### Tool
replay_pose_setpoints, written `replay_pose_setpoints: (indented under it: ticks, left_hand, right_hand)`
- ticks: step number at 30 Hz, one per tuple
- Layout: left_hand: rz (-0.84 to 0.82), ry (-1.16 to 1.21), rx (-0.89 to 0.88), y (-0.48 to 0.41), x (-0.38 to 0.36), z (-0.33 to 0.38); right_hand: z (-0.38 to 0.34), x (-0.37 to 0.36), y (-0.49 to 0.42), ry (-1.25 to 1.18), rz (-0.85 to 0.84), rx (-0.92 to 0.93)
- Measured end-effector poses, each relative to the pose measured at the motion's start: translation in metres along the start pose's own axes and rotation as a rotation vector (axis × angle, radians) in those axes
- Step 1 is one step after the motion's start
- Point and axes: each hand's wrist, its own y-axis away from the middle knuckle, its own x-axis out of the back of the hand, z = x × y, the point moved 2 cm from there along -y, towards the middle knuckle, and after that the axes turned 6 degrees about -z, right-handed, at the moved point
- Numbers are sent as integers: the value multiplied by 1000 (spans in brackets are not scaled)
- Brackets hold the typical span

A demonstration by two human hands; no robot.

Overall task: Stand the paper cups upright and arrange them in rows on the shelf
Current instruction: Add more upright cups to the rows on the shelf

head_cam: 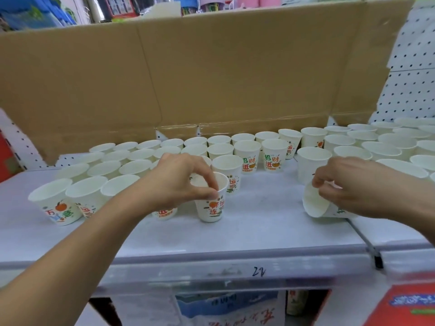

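Left hand (186, 182) is pinched on the rim of an upright paper cup (210, 208), thumb outside and a fingertip inside, setting it at the front of the left block of cups (122, 170). Right hand (353, 189) is clamped on a tipped cup (315, 201) lying on its side at about three o'clock, mouth facing left, fingers curled over the rim. These look feather-light and thin-walled: a hard squeeze would likely dent them, and a nudge could topple the neighbours, so the stiffer rolled rim seems the sensible place to grip. Round about, upright cups fill the shelf (259, 231) in rows from nine o'clock through twelve, with a second cluster (376, 147) at two o'clock. The shelf is smooth and pale, with bare room at the front between the hands. Behind it stands a cardboard sheet (211, 71), with white pegboard (414, 67) at the right.
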Motion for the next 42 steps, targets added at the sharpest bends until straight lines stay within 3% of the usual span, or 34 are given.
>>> replay_pose_setpoints:
  ticks: [7,11,15,18,27,36,42]
  left_hand:
    - [74,-51,-45,7,-5,-5]
    - [65,-113,-59,11,-3,-8]
    - [92,-134,-72,16,5,-16]
    - [92,-180,-64,20,3,-19]
    - [74,-263,-45,24,4,-23]
    - [55,-297,-71,23,3,-28]
    - [72,-79,-175,13,11,-11]
  right_hand:
    - [3,1,-10,149,-184,72]
    - [6,9,-15,184,-139,178]
    - [-7,15,-19,-197,156,357]
    - [-30,2,-23,-496,228,406]
    - [-65,-34,-40,-660,282,367]
    - [-73,-33,-37,-623,277,323]
    - [-49,-21,-25,-553,274,221]
